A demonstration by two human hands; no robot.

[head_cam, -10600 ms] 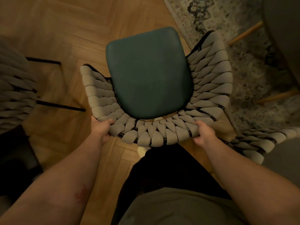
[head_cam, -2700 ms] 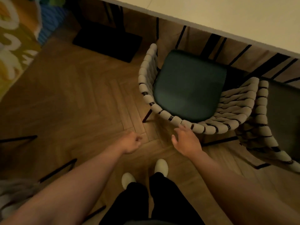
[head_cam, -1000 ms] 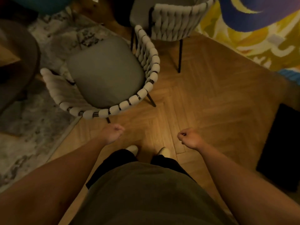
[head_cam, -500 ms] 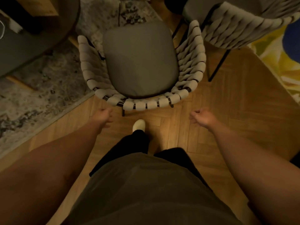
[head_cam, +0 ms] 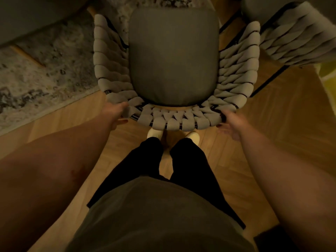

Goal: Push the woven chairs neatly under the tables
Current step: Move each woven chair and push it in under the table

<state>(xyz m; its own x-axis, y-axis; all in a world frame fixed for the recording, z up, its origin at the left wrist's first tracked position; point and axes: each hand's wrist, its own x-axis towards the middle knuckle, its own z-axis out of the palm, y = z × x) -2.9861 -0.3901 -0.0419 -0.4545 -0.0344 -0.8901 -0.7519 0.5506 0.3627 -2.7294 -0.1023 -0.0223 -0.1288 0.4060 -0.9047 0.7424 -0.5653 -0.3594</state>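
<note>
A woven chair (head_cam: 112, 73) with a grey seat cushion (head_cam: 172, 55) stands right in front of me, its curved back towards my legs. My left hand (head_cam: 114, 113) reaches the back's left corner, fingers stretched onto the weave and thumb below the rim. At the right corner, my right hand (head_cam: 231, 124) has its fingertips touching the weave and its thumb spread apart. Neither hand has closed round the rim. A dark table (head_cam: 36, 13) fills the top left, beyond the chair.
A second woven chair (head_cam: 294, 39) stands close at the top right, almost touching the first one's arm. A patterned grey rug (head_cam: 45, 75) lies under the table and the chair's front. My feet are on the herringbone wood floor (head_cam: 272, 124) just behind the chair.
I have stepped up to the chair, which now fills the view. Both hands rose from beside my legs to the corners of its back, and their fingers have uncurled.
</note>
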